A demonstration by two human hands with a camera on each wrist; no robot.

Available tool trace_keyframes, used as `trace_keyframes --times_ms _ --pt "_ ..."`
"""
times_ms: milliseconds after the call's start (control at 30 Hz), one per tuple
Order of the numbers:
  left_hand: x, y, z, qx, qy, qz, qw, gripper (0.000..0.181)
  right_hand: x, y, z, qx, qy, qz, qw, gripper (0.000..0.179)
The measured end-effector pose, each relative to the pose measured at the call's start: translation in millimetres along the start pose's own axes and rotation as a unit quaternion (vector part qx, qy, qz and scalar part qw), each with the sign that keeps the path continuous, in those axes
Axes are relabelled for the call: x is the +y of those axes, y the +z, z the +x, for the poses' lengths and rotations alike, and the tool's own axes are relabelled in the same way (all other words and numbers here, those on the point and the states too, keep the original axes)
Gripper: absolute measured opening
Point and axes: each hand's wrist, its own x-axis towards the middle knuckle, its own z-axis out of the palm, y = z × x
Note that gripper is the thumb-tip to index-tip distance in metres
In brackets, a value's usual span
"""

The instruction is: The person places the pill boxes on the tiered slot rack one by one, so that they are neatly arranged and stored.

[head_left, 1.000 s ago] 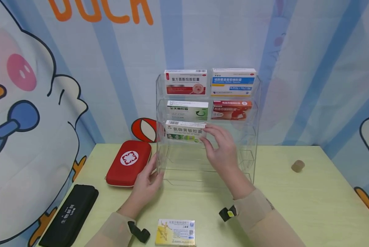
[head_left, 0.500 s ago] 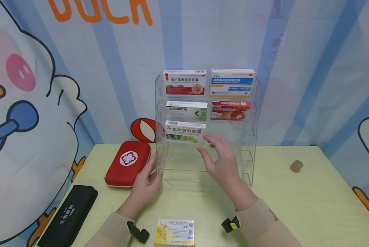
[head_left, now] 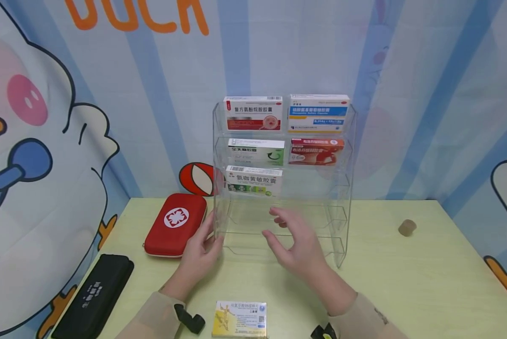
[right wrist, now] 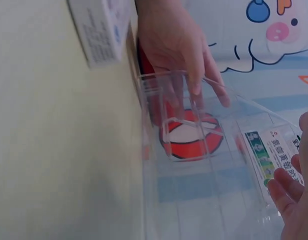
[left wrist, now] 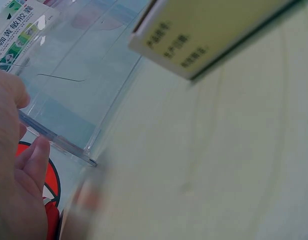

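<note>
A clear tiered display rack (head_left: 279, 241) stands upright on the table. My left hand (head_left: 201, 242) grips its left side edge, thumb on one side of the panel and fingers on the other, as the left wrist view shows. My right hand (head_left: 298, 245) holds nothing; its fingers are loosely bent in front of the lower tiers. A white and green medicine box (head_left: 253, 181) sits at the left of the third tier. Above it are a white-green box (head_left: 256, 152) and a red box (head_left: 316, 152). The top tier bears a white-red box (head_left: 253, 114) and a white-blue box (head_left: 318, 114).
A yellow and white medicine box (head_left: 240, 319) lies on the table near the front. To the left are a red zip case (head_left: 176, 226) with a white emblem and a black case (head_left: 93, 296). A small brown cylinder (head_left: 407, 228) stands at the right.
My right hand has let go of the white and green medicine box and moved down toward me. The box stays on the third tier. My left hand has kept its grip.
</note>
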Motion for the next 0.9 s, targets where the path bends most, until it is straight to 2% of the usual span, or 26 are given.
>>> trace_keyframes --times_ms 133,333,500,600,767,900 --pt "0.1 -0.2 0.1 0.001 0.004 -0.002 1.0 0.084 -4.4 3.0 -13.4 -0.032 -0.003 0.017 0.9993 0.055" --pt "-1.5 -0.3 0.2 0.005 0.01 0.002 0.9999 0.084 -9.0 4.9 -33.6 -0.087 0.016 0.024 0.9958 0.061" --pt "-2.8 -0.6 0.5 0.008 0.015 0.004 0.9998 0.083 -11.3 6.3 -46.2 -0.098 0.018 0.024 0.9947 0.063" --pt "-1.0 -0.8 0.3 0.006 0.006 0.004 1.0 0.083 -13.1 6.1 -52.0 -0.105 0.023 0.027 0.9939 0.063" --pt "-0.2 -0.4 0.2 0.004 0.002 0.005 1.0 0.084 -17.0 5.7 -64.0 -0.134 0.048 0.029 0.9894 0.064" --pt "-1.8 0.1 0.6 0.005 0.003 0.007 1.0 0.083 -17.6 6.6 -75.0 -0.155 0.052 0.018 0.9864 0.064"
